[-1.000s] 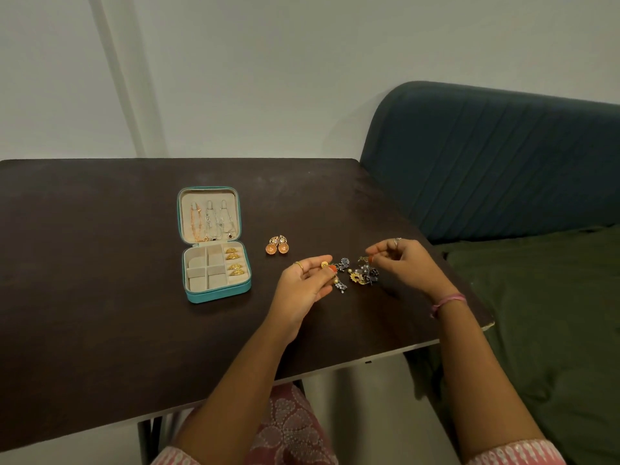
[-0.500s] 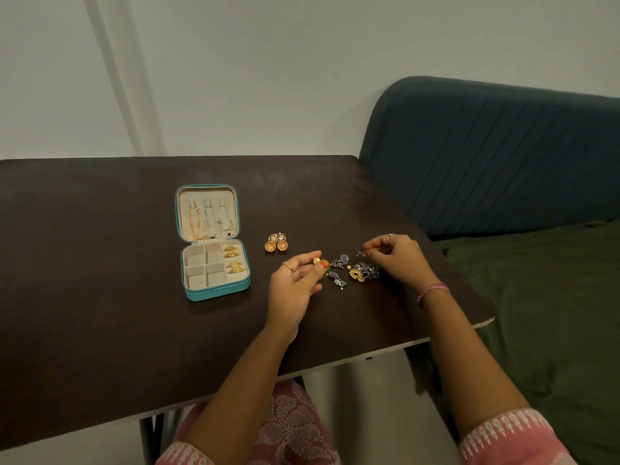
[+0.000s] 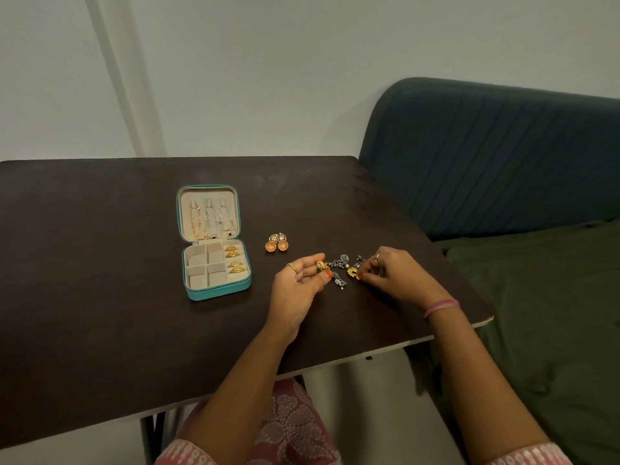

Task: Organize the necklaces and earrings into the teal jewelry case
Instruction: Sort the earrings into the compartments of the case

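Since the earlier frame, both hands have closed in on the loose earring pile [image 3: 344,271] at centre right of the frame. Left hand [image 3: 300,283] lies palm-up, pinching a small gold-and-green earring [image 3: 321,265] between thumb and fingertips. Right hand [image 3: 396,275] has its fingers curled, pinching a yellow flower-shaped earring [image 3: 353,272] at the pile's right edge. Teal jewelry case [image 3: 214,243] stands open at centre left of the dark table [image 3: 100,297], well apart from both hands. Its lid holds hanging necklaces [image 3: 209,218]; four gold earrings [image 3: 234,260] sit in the right-hand column of the tray. An orange earring pair [image 3: 278,244] lies between case and pile. Blue sofa [image 3: 486,156] occupies the right of the frame.
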### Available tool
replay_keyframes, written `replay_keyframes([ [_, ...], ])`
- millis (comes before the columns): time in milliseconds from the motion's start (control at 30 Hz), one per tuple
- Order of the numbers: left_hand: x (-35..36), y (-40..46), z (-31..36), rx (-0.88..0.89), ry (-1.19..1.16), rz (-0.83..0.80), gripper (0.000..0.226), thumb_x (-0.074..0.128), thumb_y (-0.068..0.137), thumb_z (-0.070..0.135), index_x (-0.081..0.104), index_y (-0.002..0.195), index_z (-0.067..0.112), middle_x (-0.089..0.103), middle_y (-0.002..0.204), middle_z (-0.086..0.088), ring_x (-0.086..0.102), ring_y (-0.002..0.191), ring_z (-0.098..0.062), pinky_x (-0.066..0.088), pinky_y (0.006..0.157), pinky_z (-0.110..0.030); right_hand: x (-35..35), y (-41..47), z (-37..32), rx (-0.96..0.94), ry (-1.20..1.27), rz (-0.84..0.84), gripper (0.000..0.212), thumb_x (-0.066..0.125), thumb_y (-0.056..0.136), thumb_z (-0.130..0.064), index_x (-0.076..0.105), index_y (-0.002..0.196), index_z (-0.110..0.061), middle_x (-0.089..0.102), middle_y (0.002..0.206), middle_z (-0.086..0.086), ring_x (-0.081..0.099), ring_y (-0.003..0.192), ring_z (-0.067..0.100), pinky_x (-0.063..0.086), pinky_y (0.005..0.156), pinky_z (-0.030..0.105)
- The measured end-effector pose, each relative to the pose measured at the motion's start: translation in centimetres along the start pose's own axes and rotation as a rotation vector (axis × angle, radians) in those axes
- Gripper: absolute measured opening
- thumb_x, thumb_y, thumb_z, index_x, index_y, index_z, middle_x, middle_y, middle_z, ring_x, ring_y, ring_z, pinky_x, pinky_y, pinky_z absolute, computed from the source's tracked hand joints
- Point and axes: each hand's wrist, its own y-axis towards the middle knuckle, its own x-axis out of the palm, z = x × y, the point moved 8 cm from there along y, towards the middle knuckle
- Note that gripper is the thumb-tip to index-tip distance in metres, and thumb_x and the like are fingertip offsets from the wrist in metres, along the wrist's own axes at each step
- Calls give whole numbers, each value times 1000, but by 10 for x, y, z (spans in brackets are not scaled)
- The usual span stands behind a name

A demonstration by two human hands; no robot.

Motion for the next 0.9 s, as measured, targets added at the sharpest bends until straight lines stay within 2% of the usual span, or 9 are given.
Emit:
replay_keyframes([
  [100,0,-1,1,5,-1,-13,39,70,83,4,63,118,20,69,106,4,65,97,-2,52,84,-18,-2,0,-1,1,75,26,16,60,91,-28,70,100,-20,45,87,-15,47,74,-3,35,62,7],
  [233,3,-4,2,-7,16,-44,40,73,80,8,64,118,20,70,105,2,65,97,-2,52,85,-18,-6,-3,6,64,299,88,13,64,87,-20,70,89,-9,54,90,-13,53,78,-4,39,66,6],
  [300,3,-4,3,-18,25,-36,37,73,81,13,64,116,22,70,105,2,65,98,-5,51,79,-18,-6,-4,9,105,485,88,5,65,86,-18,69,84,-15,61,97,-5,59,83,5,46,73,13],
  [367,2,-4,5,-13,39,-13,34,72,83,16,65,115,24,70,105,3,65,98,-6,49,73,-19,-6,-5,12,141,694,80,8,65,86,-13,69,80,-15,66,102,1,64,91,15,54,81,26],
  [500,4,-5,18,51,79,-15,32,69,85,11,65,113,25,69,103,6,63,95,0,51,74,-13,-7,-8,8,165,971,41,13,64,86,-5,70,91,4,73,98,9,68,97,23,55,86,34],
  [600,6,-4,28,116,112,-26,31,70,84,9,66,110,26,68,103,5,62,99,-2,51,81,-15,-10,-8,1,172,1127,11,12,59,86,3,65,93,12,74,94,12,70,89,21,58,79,29],
  [733,7,0,32,134,143,-39,32,70,84,10,66,110,27,69,106,3,62,103,-6,52,88,-22,-16,-6,-5,189,1234,20,12,57,86,9,68,87,3,73,92,14,71,83,17,59,73,23],
  [900,5,4,36,106,162,-71,35,70,83,8,64,115,22,68,107,2,63,105,-7,52,84,-18,-15,-2,-12,218,1243,-12,16,57,87,4,68,99,5,73,88,15,71,75,12,57,64,17],
])
